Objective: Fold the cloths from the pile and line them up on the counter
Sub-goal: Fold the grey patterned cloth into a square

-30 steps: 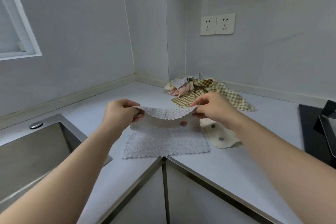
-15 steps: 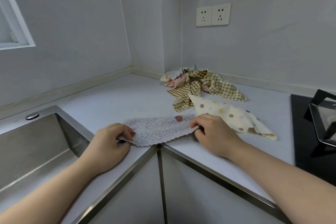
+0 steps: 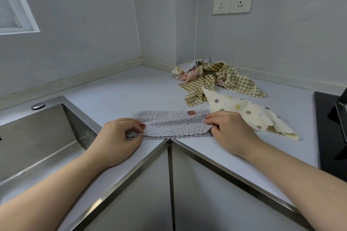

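L hand (image 3: 120,133) pinches the left end of the grey dotted cloth (image 3: 172,123), thumb + fingers (image 3: 138,123) clamped on the fabric edge. R hand (image 3: 227,127) grips the right end, fingers (image 3: 212,118) curled down onto the top layer, thumb at the near edge. Both hands rest on the bench (image 3: 122,90).

Cloth lies flat as a long folded strip at the bench's inner front corner, scalloped edge toward the person, layers roughly aligned. Small orange patch shows on the far edge near R hand.

Cream polka-dot cloth (image 3: 249,114) is spread loose just beside R hand, one corner touching the strip's right end, near corner turned up. Pile (image 3: 195,73) of unfolded cloths sits back in the wall corner; green checked cloth (image 3: 236,80) sprawls out of it, its tail touching the cream cloth's far tip. Can't count the items in the pile.

Steel sink (image 3: 37,133) left of L hand, drain knob on its rim. Black hob (image 3: 326,127) at far right. Double socket (image 3: 232,2) on the wall above the pile. Window frame (image 3: 28,15) upper left. Cabinet doors (image 3: 187,193) below the bench edge.
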### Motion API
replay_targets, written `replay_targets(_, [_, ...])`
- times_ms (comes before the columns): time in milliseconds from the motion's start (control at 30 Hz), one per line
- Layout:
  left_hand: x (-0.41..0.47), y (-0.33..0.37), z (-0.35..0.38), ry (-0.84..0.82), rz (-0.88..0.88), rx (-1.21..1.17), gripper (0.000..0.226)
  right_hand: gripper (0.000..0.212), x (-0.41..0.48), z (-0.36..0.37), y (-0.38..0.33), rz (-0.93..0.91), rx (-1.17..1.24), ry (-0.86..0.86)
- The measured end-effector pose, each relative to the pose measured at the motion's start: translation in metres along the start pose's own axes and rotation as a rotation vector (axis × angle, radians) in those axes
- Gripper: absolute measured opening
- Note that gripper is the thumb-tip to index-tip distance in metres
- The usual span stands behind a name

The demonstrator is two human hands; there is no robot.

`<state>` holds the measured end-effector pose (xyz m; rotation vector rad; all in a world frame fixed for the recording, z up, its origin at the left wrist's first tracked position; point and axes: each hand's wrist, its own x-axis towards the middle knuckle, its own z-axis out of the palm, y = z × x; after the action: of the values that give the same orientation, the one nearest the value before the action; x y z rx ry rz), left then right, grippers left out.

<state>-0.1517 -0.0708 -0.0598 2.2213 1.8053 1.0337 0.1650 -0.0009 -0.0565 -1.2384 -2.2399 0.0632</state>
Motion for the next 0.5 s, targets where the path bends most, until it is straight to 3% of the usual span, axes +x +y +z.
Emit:
replay_targets(133, [-0.002,0.003,-0.002,0.012,0.048,0.065,0.008,0.03,-0.001,0.003,0.0,-0.006,-0.027,-0.039])
replay_targets(267, [-0.003,0.005,-0.007,0.156,0.132,0.391,0.017,0.039,-0.005,0.0,-0.014,-0.15,-0.125,0.125])
replay_targets(367, [-0.002,0.007,-0.005,0.162,0.138,0.318,0.024,0.04,-0.004,-0.002,-0.022,-0.296,-0.155,0.163])
replay_targets(500, [-0.004,0.007,0.0,0.044,0.159,0.21,0.028,0.025,-0.007,0.003,-0.023,-0.29,-0.089,0.025])
